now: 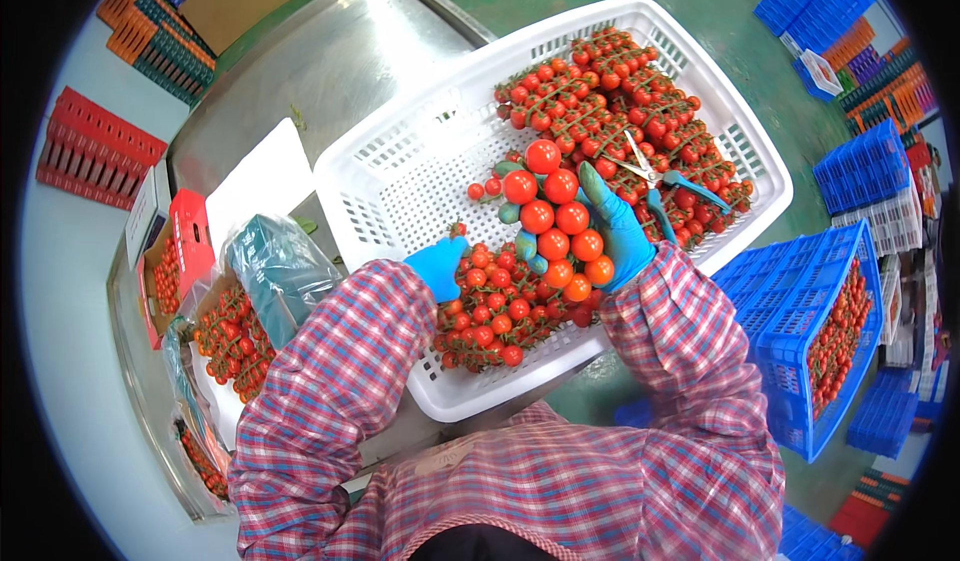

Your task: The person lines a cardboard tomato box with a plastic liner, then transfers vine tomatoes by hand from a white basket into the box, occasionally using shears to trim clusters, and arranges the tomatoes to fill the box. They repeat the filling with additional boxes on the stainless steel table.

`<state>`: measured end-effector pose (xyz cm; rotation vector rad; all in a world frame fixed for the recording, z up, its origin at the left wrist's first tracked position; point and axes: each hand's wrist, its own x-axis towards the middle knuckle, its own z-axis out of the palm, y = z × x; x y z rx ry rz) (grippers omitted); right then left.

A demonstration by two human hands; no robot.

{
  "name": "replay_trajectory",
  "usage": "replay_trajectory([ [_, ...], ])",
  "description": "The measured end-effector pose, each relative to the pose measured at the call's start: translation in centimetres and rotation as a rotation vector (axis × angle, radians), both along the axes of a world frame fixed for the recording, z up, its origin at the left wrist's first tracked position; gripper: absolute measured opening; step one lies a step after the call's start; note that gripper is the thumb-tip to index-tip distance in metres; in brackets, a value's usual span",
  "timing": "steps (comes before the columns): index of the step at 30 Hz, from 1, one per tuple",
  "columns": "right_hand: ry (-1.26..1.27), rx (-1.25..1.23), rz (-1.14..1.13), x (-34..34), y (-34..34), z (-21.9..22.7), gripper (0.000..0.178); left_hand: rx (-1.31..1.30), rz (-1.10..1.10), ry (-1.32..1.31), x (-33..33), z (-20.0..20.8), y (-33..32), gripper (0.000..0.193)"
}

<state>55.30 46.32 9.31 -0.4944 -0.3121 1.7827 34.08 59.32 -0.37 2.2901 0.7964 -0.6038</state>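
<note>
Covering R hand [626, 245]: tomato bunch [571, 218] hides palm + most fingers; only tips poke out on L side, thumb along R edge.
R grip: cupped part-way round bunch, supporting it above white crate [500, 389], approx mid.
L hand [437, 264]: blue glove at near tomato pile [485, 311]; fingers bent, tips partly hidden, can't tell if pinching anything. Small tomato [457, 229] right by tips.
Scissors [652, 176]: blades apart, on far tomatoes [590, 111], handles just beside R glove; contact unclear.
Plaid sleeves [340, 361]: hide both wrists; L one overlaps crate's near L side.
Clear plastic [285, 271]: creases + glare blur teal stuff under it, next to boxed tomatoes [235, 336].
Blue crate [790, 311]: R of white one; tomatoes w/in only partly visible.
Crate stacks [860, 176]: far R, some cut off by dark fisheye rim.
</note>
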Motion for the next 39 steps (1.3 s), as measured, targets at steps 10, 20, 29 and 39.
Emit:
replay_trajectory([
  [10,0.107,0.156,-0.01,-2.0,-2.6,0.7,0.059,-1.545,0.79,-0.931,-9.9,13.8,-6.2,0.075],
  [20,0.009,0.2,0.213,-15.8,-3.9,3.4,0.064,-1.472,1.169,-1.625,-26.6,12.3,-17.6,0.052],
  [29,-0.445,0.188,0.329,-31.3,-2.9,4.6,0.053,-0.795,1.986,-1.721,-39.4,4.7,-19.5,0.046],
  [39,-2.279,1.376,0.199,-44.2,8.6,-3.8,0.04,0.732,0.644,-0.033,-40.7,5.0,-12.3,0.084],
])
